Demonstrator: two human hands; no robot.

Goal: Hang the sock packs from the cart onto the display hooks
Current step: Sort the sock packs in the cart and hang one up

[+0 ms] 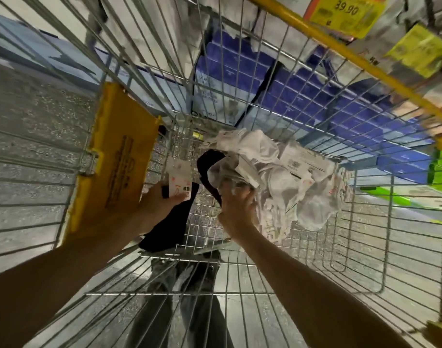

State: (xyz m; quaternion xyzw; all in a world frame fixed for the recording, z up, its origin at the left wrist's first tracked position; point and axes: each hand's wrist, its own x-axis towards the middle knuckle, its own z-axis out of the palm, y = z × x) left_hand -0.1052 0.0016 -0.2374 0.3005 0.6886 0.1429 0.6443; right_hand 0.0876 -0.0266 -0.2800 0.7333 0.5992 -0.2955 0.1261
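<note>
Head view: I see both hands down in the cart (355,187).
Left hand (159,209): holds a black sock pack (169,227) by its card, long axis toward me.
Right hand (237,209): fingers curl into the white sock packs (290,182), heaped just right of it; this is the nearer hand.

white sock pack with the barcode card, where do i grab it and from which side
Probably pinch the stiff barcode card from above: it lies face up atop the white sock pile, while the socks beneath are soft and tangled.
</note>
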